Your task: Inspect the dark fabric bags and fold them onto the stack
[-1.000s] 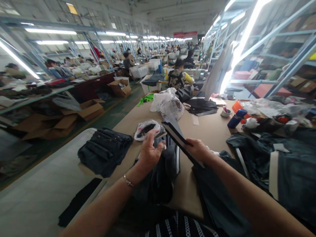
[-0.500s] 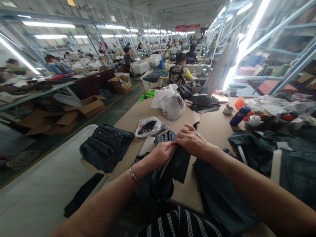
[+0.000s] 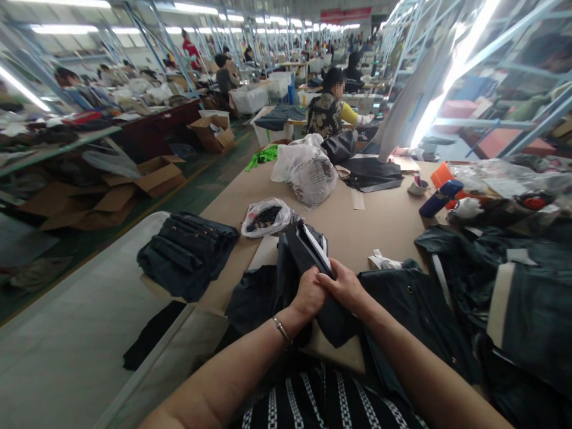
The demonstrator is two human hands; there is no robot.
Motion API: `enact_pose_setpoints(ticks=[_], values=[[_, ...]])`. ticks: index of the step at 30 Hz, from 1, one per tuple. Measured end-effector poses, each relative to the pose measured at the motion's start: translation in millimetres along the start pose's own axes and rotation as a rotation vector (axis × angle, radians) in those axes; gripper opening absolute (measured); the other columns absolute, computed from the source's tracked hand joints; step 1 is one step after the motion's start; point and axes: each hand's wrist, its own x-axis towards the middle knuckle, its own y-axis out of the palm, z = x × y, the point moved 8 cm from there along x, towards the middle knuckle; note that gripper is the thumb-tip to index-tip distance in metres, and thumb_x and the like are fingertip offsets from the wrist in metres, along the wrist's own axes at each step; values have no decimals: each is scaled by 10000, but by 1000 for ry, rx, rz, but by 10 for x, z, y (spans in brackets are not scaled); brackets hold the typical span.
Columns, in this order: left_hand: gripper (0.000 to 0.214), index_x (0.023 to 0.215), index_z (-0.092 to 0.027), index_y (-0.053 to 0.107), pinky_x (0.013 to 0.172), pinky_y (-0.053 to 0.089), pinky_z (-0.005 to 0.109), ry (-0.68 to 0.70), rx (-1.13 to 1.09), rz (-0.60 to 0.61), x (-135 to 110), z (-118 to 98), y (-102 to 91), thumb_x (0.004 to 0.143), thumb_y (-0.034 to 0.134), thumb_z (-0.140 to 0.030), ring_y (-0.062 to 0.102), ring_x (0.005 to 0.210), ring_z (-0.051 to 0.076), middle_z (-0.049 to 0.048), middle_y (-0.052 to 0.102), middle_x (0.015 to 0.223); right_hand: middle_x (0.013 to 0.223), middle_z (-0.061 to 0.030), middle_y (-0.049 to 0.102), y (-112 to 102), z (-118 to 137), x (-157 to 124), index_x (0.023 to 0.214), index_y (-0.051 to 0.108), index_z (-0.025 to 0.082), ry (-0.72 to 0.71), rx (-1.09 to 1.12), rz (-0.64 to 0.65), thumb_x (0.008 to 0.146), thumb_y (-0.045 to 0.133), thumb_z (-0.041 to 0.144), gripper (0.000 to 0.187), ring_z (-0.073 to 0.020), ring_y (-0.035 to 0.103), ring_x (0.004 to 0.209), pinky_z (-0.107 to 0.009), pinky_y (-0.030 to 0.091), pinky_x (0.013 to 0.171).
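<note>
Both hands meet over a dark folded fabric piece (image 3: 342, 325) with a pale edge showing along its upper part. My left hand (image 3: 311, 292) is closed around its left side, a bracelet on the wrist. From the right, my right hand (image 3: 346, 286) grips the same piece, its thumb close to the left hand. More dark fabric (image 3: 252, 298) lies on the table just left of the hands. To the right, close to my right forearm, rests a dark fabric panel with metal eyelets (image 3: 411, 304). My palms hide part of the held piece.
A stack of dark fabric pieces (image 3: 187, 253) lies left. Beyond the hands sit an open plastic bag of small black parts (image 3: 268, 219) and a full white bag (image 3: 306, 170). A blue bottle (image 3: 440, 198) and small cup (image 3: 418, 187) stand right. A co-worker (image 3: 328, 110) sits ahead.
Both hands have come nearer my body and closer together. The held piece has turned, and its pale edge now shows pointing away from me. The view has shifted slightly.
</note>
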Motion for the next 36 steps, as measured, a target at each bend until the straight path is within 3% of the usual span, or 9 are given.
enact_pose_setpoints(ticks=[3,9,15,20,23,25,28,32,36], values=[[192,859,-104,618,784,451,263,40,50,88,-8,-24,60,706,626,-221,582,862,204,69,635,887,865,-43,633,32,-129,41,932,610,152,47,41,90,770,526,513,404,-178,563,817,-281,417,742],[216,845,-85,613,698,453,271,-137,-35,243,-104,222,57,706,638,-248,571,758,188,60,622,800,808,-38,622,110,-471,13,914,613,123,87,237,231,819,441,494,420,-169,568,775,-285,446,716],[126,730,-107,605,700,436,265,33,49,235,-90,78,212,701,612,-230,555,764,189,58,611,755,1233,-124,477,-100,-144,-94,1251,431,140,-65,98,-145,810,469,451,541,-223,446,1138,-352,340,981],[98,738,-99,604,646,414,236,-58,-23,323,-182,117,301,669,613,-169,529,697,151,40,583,718,647,-16,481,71,-439,-111,713,482,159,117,414,-89,787,396,645,499,-145,470,630,-275,400,602],[153,731,-100,571,596,411,226,-256,-198,272,-243,275,177,621,664,-155,519,623,126,23,557,680,557,13,452,204,-717,-156,671,460,163,328,641,4,721,478,692,532,-110,412,494,-251,344,473],[240,816,-115,566,599,438,239,-343,-353,190,-237,330,81,630,701,-185,546,649,133,29,578,763,583,6,507,229,-707,-165,724,519,151,310,672,72,715,532,652,501,-109,438,489,-243,358,466],[392,974,-128,575,597,459,244,-386,-442,148,-172,304,26,640,748,-238,575,724,153,63,600,908,689,-10,581,144,-504,-166,815,604,141,152,548,134,763,544,551,418,-120,508,594,-235,416,545],[344,921,-100,621,620,460,253,-395,-464,219,-194,70,57,615,750,-188,577,681,150,76,627,834,746,-10,632,-57,-460,-216,1030,610,163,210,626,238,732,616,463,424,-153,582,665,-275,474,627],[289,790,-88,654,691,470,285,-477,-750,477,-538,-364,289,505,622,-57,603,691,178,72,639,738,757,-3,644,-577,-760,-118,908,649,153,218,541,20,568,728,308,382,-147,576,693,-271,463,692]])
